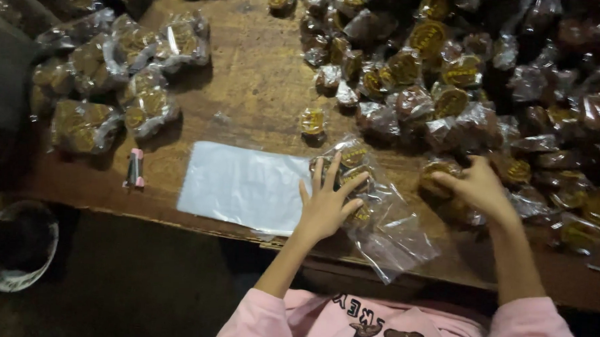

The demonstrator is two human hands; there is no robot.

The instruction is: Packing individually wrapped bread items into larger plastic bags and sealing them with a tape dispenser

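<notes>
On the wooden table [250, 67], a heap of wrapped sweets lies to the right of a half-filled clear bag.

Largest is the heap [463, 68], filling the far right; next the stack of flat bags [243, 183], just left of the clear bag [378, 211], whose long axis slants from far-left to the near edge. Left hand [327, 201] presses on that bag, fingers spread; right hand [475, 188], nearer the heap, pinches one wrapped sweet [438, 174] just right of the bag.

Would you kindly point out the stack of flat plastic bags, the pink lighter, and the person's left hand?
stack of flat plastic bags [243, 186], head view, centre of top sheet.
pink lighter [135, 168], head view, middle of body.
left hand [327, 201], head view, back of hand.
</notes>
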